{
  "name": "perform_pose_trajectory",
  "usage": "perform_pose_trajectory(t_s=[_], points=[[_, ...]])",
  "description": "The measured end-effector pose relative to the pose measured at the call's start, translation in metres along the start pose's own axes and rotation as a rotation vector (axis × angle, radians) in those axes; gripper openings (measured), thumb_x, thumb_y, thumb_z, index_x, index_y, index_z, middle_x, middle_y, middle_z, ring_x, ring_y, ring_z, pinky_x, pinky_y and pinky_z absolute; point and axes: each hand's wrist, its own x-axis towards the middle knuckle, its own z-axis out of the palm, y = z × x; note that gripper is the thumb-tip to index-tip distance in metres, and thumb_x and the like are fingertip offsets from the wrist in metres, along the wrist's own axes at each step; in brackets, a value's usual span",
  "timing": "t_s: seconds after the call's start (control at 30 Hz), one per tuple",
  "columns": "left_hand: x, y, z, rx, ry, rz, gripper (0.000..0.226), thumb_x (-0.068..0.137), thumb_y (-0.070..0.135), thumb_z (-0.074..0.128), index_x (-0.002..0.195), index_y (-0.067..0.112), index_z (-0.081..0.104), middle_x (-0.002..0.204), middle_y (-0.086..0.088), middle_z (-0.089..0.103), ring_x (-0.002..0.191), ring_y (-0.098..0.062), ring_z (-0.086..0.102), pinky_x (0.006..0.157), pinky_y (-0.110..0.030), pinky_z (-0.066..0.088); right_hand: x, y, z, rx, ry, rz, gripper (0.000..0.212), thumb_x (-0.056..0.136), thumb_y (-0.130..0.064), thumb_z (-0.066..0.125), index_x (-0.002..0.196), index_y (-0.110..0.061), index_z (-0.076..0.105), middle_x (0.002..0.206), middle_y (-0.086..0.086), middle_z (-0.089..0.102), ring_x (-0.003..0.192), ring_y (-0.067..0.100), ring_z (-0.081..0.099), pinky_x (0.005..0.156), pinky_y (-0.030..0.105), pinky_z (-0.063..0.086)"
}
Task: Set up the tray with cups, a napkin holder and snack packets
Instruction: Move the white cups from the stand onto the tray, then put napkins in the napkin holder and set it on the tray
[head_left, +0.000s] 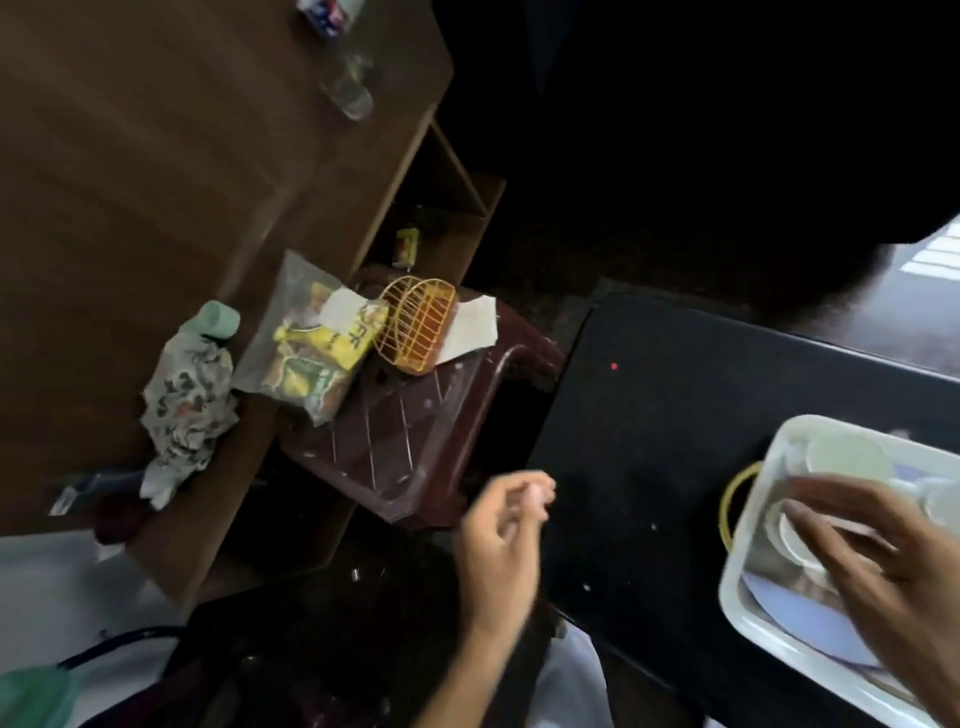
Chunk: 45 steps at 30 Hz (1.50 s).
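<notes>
1. A white tray (740, 582) with a yellow loop handle (727, 512) sits at the lower right on a black table (649, 441).
2. The right hand (878, 566) hovers over the tray with its fingers straight and spread. Its fingertips are above a pale cup (792, 532), but motion blur hides whether they touch it.
3. A second cup (847, 457), round and pale, stands in the tray just beyond the fingers.
4. The left hand (504, 530) is in mid-air between the tray and a dark red plastic stool (415, 436). Its fingers are loosely curled toward the thumb, with nothing visible in them (this hand is blurred too).
5. On the stool, well apart from the tray, a yellow wire napkin holder (415, 327) lies tilted, with white napkins (475, 327) under and beside it.
6. Touching the holder's left side is a clear bag of yellow and green snack packets (311, 358), resting half on the stool and half on a brown wooden desk (156, 208).
7. The desk also holds a crumpled patterned cloth (187, 400) and, at the far top, a clear plastic bottle (348, 78).
8. A small yellow-green box (406, 247) sits on a shelf behind the stool.
</notes>
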Motion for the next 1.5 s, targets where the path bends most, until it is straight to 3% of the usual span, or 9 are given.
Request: perform_pose_trajectory(t_s=[0.27, 0.43, 0.6, 0.77, 0.93, 1.03, 1.13, 1.27, 1.5], points=[[0.159, 0.013, -0.090, -0.065, 0.337, 0.098, 0.013, 0.100, 0.018, 0.065, 0.110, 0.022, 0.070, 0.108, 0.007, 0.074, 0.102, -0.008, 0.072, 0.088, -0.037, 0.063, 0.098, -0.100, 0.149, -0.007, -0.127, -0.197, 0.016, 0.091, -0.014, 0.071, 0.107, -0.016, 0.073, 0.099, -0.010, 0.073, 0.086, -0.003, 0.068, 0.070, 0.002, 0.048], [0.214, -0.001, -0.101, 0.002, 0.364, 0.152, 0.037, 0.096, 0.020, 0.071, 0.131, 0.013, 0.062, 0.131, -0.004, 0.065, 0.115, -0.013, 0.064, 0.091, -0.032, 0.061, 0.151, -0.134, 0.223, -0.060, -0.160, -0.245, 0.018, 0.092, -0.016, 0.070, 0.110, -0.019, 0.071, 0.100, -0.013, 0.071, 0.087, -0.013, 0.065, 0.070, 0.003, 0.050], [0.236, -0.017, -0.099, 0.112, 0.297, 0.162, 0.069, 0.087, 0.041, 0.078, 0.145, 0.016, 0.051, 0.145, -0.006, 0.054, 0.132, -0.020, 0.052, 0.106, -0.049, 0.050, 0.192, -0.159, 0.268, -0.169, -0.172, -0.367, 0.023, 0.092, -0.013, 0.069, 0.115, -0.015, 0.068, 0.106, -0.007, 0.070, 0.093, 0.004, 0.066, 0.069, 0.001, 0.049], [0.249, -0.024, -0.098, 0.096, 0.232, 0.128, 0.096, 0.075, 0.062, 0.076, 0.152, 0.014, 0.044, 0.146, -0.007, 0.057, 0.133, -0.015, 0.053, 0.110, -0.041, 0.047, 0.222, -0.176, 0.288, -0.275, -0.185, -0.457, 0.038, 0.090, -0.008, 0.070, 0.126, -0.012, 0.061, 0.121, 0.003, 0.066, 0.106, 0.012, 0.064, 0.072, 0.001, 0.047], [0.258, -0.033, -0.092, 0.060, 0.214, 0.161, 0.082, 0.079, 0.036, 0.087, 0.145, 0.005, 0.050, 0.137, -0.015, 0.064, 0.124, -0.028, 0.065, 0.098, -0.052, 0.055, 0.252, -0.184, 0.294, -0.491, -0.290, -0.468, 0.068, 0.086, 0.005, 0.068, 0.147, -0.011, 0.042, 0.143, 0.014, 0.051, 0.127, 0.025, 0.053, 0.090, 0.019, 0.048], [0.260, -0.037, -0.091, 0.045, 0.247, 0.145, 0.060, 0.076, 0.035, 0.086, 0.127, 0.014, 0.061, 0.115, 0.000, 0.071, 0.105, -0.008, 0.069, 0.089, -0.043, 0.060, 0.267, -0.183, 0.298, -0.597, -0.395, -0.421, 0.076, 0.086, -0.001, 0.072, 0.151, -0.016, 0.036, 0.146, 0.014, 0.046, 0.125, 0.028, 0.054, 0.093, 0.031, 0.052], [0.260, -0.037, -0.092, 0.010, 0.253, 0.126, 0.045, 0.072, 0.049, 0.079, 0.107, 0.028, 0.062, 0.093, 0.021, 0.067, 0.084, 0.014, 0.064, 0.078, -0.034, 0.062, 0.273, -0.178, 0.306, -0.581, -0.419, -0.460, 0.060, 0.089, -0.008, 0.072, 0.144, -0.013, 0.047, 0.138, 0.012, 0.055, 0.119, 0.025, 0.059, 0.088, 0.022, 0.047], [0.262, -0.036, -0.099, 0.006, 0.229, 0.105, 0.062, 0.072, 0.048, 0.085, 0.122, 0.016, 0.067, 0.101, 0.024, 0.069, 0.095, 0.014, 0.066, 0.087, -0.032, 0.061, 0.270, -0.172, 0.311, -0.501, -0.424, -0.462, 0.049, 0.090, -0.009, 0.071, 0.137, -0.012, 0.056, 0.132, 0.010, 0.060, 0.113, 0.021, 0.062, 0.085, 0.017, 0.047], [0.260, -0.035, -0.118, 0.070, 0.238, 0.103, 0.079, 0.072, 0.043, 0.088, 0.138, 0.009, 0.060, 0.133, -0.009, 0.069, 0.123, -0.011, 0.062, 0.106, -0.026, 0.050, 0.265, -0.176, 0.303, -0.384, -0.404, -0.462, 0.055, 0.086, -0.011, 0.076, 0.137, -0.011, 0.053, 0.123, 0.006, 0.062, 0.095, 0.009, 0.062, 0.068, 0.002, 0.045]])
